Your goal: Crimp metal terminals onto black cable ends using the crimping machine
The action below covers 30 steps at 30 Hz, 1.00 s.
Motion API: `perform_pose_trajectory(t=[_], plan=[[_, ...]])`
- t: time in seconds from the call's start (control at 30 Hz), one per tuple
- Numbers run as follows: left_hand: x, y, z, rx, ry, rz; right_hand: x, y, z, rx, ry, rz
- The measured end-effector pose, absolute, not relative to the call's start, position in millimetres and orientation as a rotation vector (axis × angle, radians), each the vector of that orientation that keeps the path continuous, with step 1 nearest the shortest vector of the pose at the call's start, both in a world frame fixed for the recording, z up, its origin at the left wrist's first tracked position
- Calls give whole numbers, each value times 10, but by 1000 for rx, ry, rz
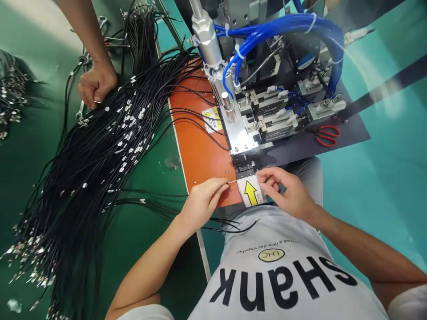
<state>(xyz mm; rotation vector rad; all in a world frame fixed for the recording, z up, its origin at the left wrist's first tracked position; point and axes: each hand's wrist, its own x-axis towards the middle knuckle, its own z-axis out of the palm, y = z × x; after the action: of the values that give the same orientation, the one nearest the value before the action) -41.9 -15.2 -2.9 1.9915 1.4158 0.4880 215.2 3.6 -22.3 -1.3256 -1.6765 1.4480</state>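
My left hand [203,201] rests on the orange plate [196,151], fingers pinched on a thin wire [232,181] that runs right toward the machine's black slot [244,170]. My right hand [283,189] sits beside the yellow arrow label [251,192], fingers pinched at the wire's other end just below the slot. A few black cables [230,224] trail under my left wrist toward my lap.
A large fan of black cables with metal terminals [100,146] covers the green table. Another person's hand [95,86] grips cables at the upper left. The machine has blue hoses [283,26] and a silver cylinder [207,38]. Red scissors [327,135] lie on the dark mat.
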Motion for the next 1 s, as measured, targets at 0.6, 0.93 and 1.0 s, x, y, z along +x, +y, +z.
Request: perform_pose_trajectory(t=[0.6,0.93,1.0], plan=[[16,-74,11,1827,1280,671,2053,220,-126,-1268,-1304,1688],[61,-106,-9,1712,1373,753,1963,185,-278,-1181,-1092,1863],[72,-107,-17,1712,1389,769,1944,155,-307,-1200,-1102,1819]])
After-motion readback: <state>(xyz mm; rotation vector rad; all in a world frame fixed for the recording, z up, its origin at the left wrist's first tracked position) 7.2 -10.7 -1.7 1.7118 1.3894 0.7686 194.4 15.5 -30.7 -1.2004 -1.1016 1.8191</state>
